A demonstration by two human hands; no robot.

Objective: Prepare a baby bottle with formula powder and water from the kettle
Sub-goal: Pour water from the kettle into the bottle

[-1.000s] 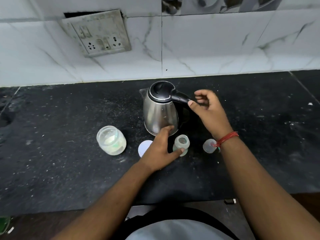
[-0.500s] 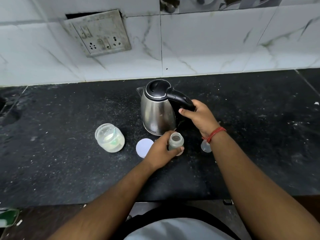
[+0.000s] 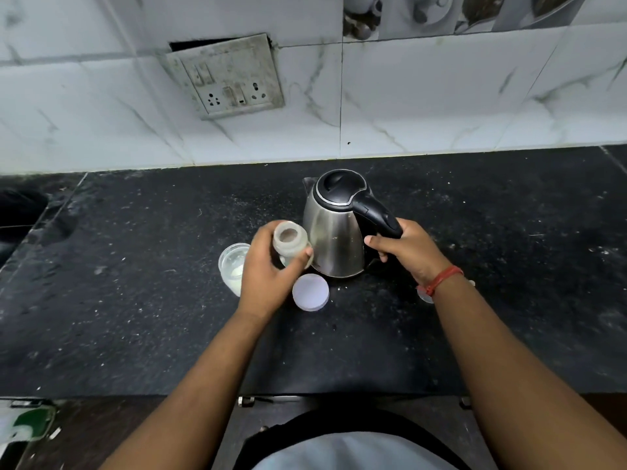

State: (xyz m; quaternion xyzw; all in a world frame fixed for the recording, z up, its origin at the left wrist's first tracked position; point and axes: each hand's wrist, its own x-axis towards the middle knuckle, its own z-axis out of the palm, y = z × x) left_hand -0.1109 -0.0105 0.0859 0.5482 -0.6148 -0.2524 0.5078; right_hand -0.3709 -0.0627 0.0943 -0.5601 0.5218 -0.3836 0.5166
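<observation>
— Starting at the left, what sits on the black counter (image 3: 135, 283)?

— A clear jar (image 3: 232, 266), open on top, with white powder low inside. It stands just behind my left hand (image 3: 268, 276), which partly hides it.

— And that hand?

— I curl its fingers and thumb round the baby bottle (image 3: 290, 240), holding it up beside the kettle's steel wall. Its mouth is open and faces up. I cannot tell what lies inside; the picture is blurred there.

— Below the bottle?

— A round white lid (image 3: 310, 292) lies flat on the counter, just in front of the kettle (image 3: 336, 239).

— The kettle itself?

— It stands upright on the counter, black lid down, spout pointing away to the left. I cannot see its contents.

— Your right hand (image 3: 403, 252)?

— I wrap it round the kettle's black handle (image 3: 378, 215). A red thread (image 3: 441, 279) circles that wrist, and a small clear cap (image 3: 424, 295) peeks out beside it, mostly hidden.
</observation>
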